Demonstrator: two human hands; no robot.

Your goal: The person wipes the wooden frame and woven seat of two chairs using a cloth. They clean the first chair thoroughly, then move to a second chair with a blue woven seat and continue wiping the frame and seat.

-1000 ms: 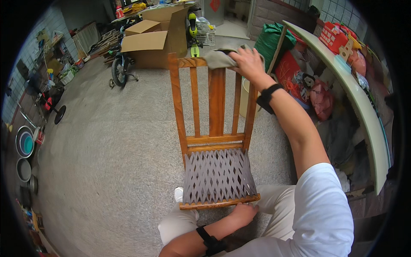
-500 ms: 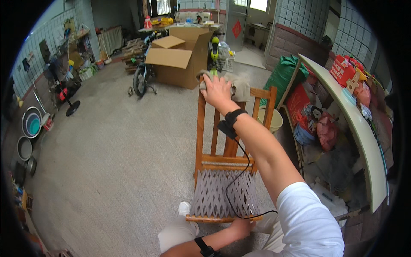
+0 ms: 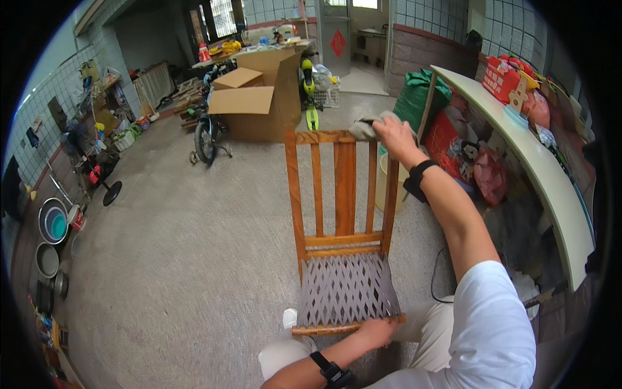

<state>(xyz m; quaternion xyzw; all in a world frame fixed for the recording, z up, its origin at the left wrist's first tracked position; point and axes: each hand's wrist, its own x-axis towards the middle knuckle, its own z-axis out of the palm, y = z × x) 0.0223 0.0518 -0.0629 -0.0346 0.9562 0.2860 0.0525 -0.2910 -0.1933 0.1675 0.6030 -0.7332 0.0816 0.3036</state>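
Note:
A wooden chair (image 3: pixel 342 194) with a slatted back and a grey woven seat stands on the concrete floor in front of me. My right hand (image 3: pixel 393 135) presses a grey cloth (image 3: pixel 366 127) onto the right end of the chair's top rail. My left hand (image 3: pixel 376 332) grips the front edge of the seat near its right corner. Both wrists wear black bands.
Open cardboard boxes (image 3: pixel 256 104) and a small bicycle (image 3: pixel 206 135) stand behind the chair. A long pale counter (image 3: pixel 544 175) with bags and toys beneath it runs along the right. Basins (image 3: pixel 52 227) lie at the left wall. A black cable (image 3: pixel 440 279) trails on the floor.
My right hand with the cloth has slid along the top rail, left and then back to its right end. My left hand stays on the seat's front edge. My view has shifted.

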